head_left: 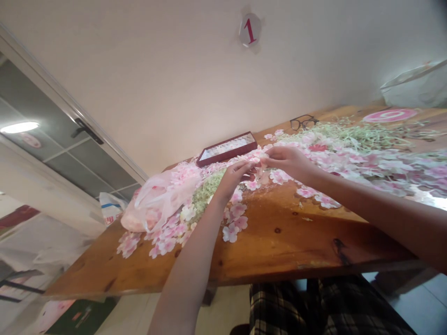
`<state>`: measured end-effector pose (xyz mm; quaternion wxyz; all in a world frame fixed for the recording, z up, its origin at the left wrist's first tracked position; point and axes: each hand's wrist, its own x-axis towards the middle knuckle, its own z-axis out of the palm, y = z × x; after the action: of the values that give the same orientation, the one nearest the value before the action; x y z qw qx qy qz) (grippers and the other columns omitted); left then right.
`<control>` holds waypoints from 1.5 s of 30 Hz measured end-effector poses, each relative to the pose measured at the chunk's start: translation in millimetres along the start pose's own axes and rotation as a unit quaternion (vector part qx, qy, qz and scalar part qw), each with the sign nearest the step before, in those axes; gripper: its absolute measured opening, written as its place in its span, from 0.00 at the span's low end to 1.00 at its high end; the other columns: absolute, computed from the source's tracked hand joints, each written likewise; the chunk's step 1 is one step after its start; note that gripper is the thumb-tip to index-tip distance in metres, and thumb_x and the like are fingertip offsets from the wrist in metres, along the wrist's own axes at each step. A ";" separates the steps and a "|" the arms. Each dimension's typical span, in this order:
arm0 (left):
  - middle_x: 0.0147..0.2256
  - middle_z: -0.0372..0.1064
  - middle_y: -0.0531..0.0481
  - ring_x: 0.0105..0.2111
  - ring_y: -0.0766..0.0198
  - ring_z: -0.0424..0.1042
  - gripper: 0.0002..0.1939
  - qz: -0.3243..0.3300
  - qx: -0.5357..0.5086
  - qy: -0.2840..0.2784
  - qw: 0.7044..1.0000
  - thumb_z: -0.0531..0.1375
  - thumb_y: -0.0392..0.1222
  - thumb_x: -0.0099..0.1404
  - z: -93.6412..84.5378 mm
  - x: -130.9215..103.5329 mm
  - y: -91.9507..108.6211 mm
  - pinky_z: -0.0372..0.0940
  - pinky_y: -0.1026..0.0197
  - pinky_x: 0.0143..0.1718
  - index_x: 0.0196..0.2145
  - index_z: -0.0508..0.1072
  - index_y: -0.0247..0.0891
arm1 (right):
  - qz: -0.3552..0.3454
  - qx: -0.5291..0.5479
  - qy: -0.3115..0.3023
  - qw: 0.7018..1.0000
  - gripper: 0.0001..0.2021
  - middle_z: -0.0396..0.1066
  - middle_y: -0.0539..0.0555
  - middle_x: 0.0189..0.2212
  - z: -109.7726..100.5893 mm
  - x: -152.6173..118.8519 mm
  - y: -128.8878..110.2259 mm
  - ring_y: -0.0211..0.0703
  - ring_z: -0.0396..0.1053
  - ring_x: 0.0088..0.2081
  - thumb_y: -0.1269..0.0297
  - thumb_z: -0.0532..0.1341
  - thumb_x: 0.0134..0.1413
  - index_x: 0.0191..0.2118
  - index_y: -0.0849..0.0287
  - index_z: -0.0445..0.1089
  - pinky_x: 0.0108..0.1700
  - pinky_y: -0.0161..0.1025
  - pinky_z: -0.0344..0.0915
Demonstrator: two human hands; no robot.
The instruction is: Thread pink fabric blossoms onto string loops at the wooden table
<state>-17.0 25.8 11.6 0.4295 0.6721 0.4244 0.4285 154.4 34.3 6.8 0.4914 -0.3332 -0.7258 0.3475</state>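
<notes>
My left hand (238, 177) and my right hand (288, 159) meet over the far part of the table, fingertips almost touching. Both are closed in a pinch at a pale pink artificial flower (260, 156); its small parts are partly hidden by the fingers. Pink and white artificial flowers (237, 216) lie loose below my left hand. More flower petals (349, 163) spread in a long pile to the right, beneath and beyond my right forearm. Pale green artificial stems (206, 190) lie left of my left hand.
A dark red tray (226, 150) with white contents sits against the wall. A clear plastic bag (157, 197) of pink flowers lies left on the wooden table (279, 237). Farther right are eyeglasses (303, 123), green stems (363, 135), a pink disc (389, 115) and a white bag (415, 86).
</notes>
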 end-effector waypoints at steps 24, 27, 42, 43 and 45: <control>0.29 0.68 0.50 0.24 0.72 0.65 0.13 0.087 -0.002 0.095 0.992 0.54 0.47 0.54 26.6 -3.5 0.8 0.62 0.65 0.29 0.33 0.71 0.37 | -0.005 -0.050 0.155 0.987 0.10 0.60 0.49 0.21 16.6 -12.7 -10.9 0.33 0.57 0.23 0.61 0.54 0.48 0.22 0.59 0.55 0.25 0.34 0.51; 0.30 0.68 0.49 0.24 0.72 0.65 0.14 0.086 -0.014 0.103 0.991 0.54 0.47 0.54 30.5 -3.8 -0.5 0.62 0.65 0.29 0.34 0.71 0.37 | 0.004 -0.034 0.164 0.986 0.10 0.59 0.49 0.20 16.6 -12.9 -11.7 0.34 0.56 0.23 0.60 0.54 0.48 0.23 0.59 0.56 0.25 0.34 0.51; 0.32 0.68 0.49 0.24 0.73 0.64 0.13 0.088 -0.024 0.112 0.990 0.54 0.47 0.54 32.1 -5.1 0.8 0.61 0.65 0.30 0.35 0.71 0.39 | -0.031 0.009 0.129 0.991 0.11 0.60 0.48 0.20 11.2 -8.5 -7.2 0.32 0.56 0.22 0.60 0.54 0.48 0.22 0.59 0.56 0.23 0.33 0.50; 0.32 0.68 0.50 0.24 0.73 0.64 0.13 0.087 -0.024 0.113 0.989 0.54 0.47 0.54 32.0 -4.9 0.6 0.61 0.65 0.30 0.35 0.71 0.39 | -0.030 0.010 0.130 0.991 0.10 0.60 0.48 0.20 11.0 -8.3 -7.3 0.32 0.57 0.22 0.60 0.54 0.48 0.22 0.59 0.57 0.24 0.33 0.50; 0.32 0.68 0.50 0.23 0.73 0.64 0.13 0.089 -0.026 0.115 0.989 0.54 0.47 0.54 31.7 -4.5 0.5 0.61 0.64 0.29 0.35 0.71 0.39 | -0.030 0.014 0.130 0.991 0.10 0.62 0.49 0.20 10.8 -8.1 -7.3 0.33 0.59 0.23 0.60 0.54 0.48 0.23 0.60 0.59 0.24 0.33 0.51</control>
<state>11.7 14.7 2.8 0.3557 0.6421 0.3982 0.5501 145.6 21.8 5.9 0.5963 -0.3470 -0.6604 0.2965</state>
